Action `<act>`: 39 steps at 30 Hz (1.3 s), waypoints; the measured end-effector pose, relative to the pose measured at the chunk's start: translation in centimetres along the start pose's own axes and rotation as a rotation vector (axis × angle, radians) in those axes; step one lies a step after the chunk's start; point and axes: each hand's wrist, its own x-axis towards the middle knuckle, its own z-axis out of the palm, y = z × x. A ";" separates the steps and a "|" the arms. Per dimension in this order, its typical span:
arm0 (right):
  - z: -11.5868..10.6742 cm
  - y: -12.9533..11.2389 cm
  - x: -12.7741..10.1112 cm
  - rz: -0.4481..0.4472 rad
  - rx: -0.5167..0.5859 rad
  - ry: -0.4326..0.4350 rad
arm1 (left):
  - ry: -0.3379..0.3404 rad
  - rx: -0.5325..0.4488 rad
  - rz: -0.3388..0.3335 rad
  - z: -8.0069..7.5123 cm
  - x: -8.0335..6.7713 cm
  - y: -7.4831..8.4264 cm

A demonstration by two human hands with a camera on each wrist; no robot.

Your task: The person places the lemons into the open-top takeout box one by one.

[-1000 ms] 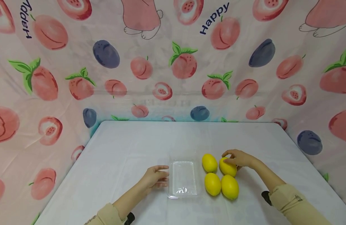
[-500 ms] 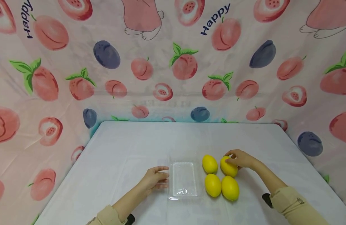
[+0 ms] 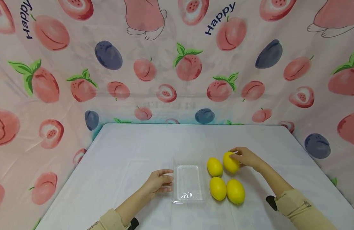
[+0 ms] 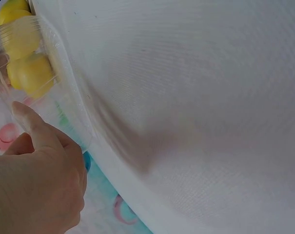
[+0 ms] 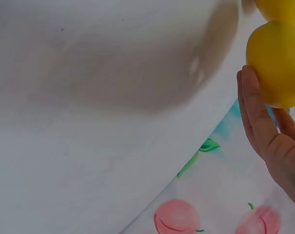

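We observe a clear rectangular container [image 3: 188, 182]; from two to three o'clock beside it lie three yellow lemons [image 3: 218, 188], with a fourth lemon [image 3: 230, 163] held in the right fingers [image 5: 257, 107].

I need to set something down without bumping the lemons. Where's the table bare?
Bare: the strip of table between the clear container and patterned backdrop, plus left of the left hand and right of the right hand. Crowded: between the hands, where the container and four lemons cluster, one in the right hand's grip.
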 end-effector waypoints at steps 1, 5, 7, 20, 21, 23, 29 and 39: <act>0.0 0.0 0.0 -0.002 0.012 0.005 | 0.001 0.001 0.001 0.0 0.0 0.0; -0.1 -0.1 0.1 -0.032 0.046 0.017 | 0.003 0.007 0.002 0.0 0.1 0.0; -0.1 -0.5 0.1 -0.015 0.069 0.024 | 0.002 0.008 0.004 0.0 0.1 0.0; 0.7 -3.0 0.3 0.041 0.136 0.021 | 0.010 0.003 -0.003 0.2 0.0 0.2; 0.8 -3.1 0.4 0.044 0.143 0.021 | 0.010 0.002 -0.001 0.2 0.0 0.2; 1.0 -3.5 0.5 0.041 0.158 0.020 | 0.012 0.001 -0.001 0.2 -0.1 0.2; 1.6 -5.0 0.7 0.023 0.186 0.020 | 0.018 0.006 -0.005 0.2 -0.3 0.2; 3.5 -7.5 1.2 0.015 0.220 -0.013 | 0.011 0.014 -0.011 0.1 -0.5 0.4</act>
